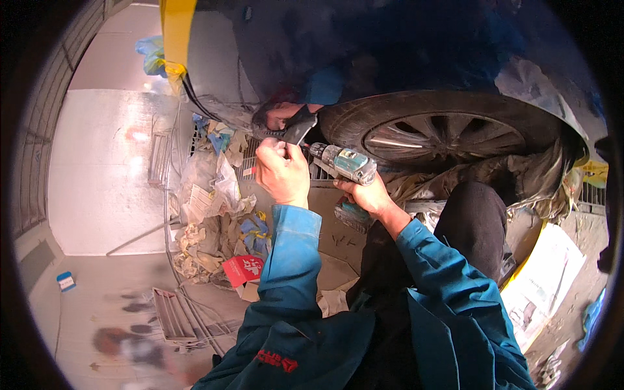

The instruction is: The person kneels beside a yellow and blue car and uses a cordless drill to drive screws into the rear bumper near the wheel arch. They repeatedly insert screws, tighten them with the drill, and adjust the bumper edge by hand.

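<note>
My right hand (372, 196) is wrapped round the grip of a teal and grey cordless drill (354, 165). The drill's chuck points left, toward the lower edge of a dark blue car body (403, 45). There, just ahead of the wheel, a black flap (300, 125) hangs at the front of the wheel arch. My left hand (283, 172) is closed, its fingertips pinching at the flap's lower edge. Any screw or bit between chuck and flap is too small to make out. Right of the drill sits the car wheel (448, 133), with a dark tyre and spoked rim.
Crumpled sheeting (481, 179) lies under the wheel. Left of my left arm are a heap of crumpled paper and plastic (208, 234) and a red box (244, 270). Hoses or cables (170, 214) cross the floor. A printed sheet (546, 283) lies at the right.
</note>
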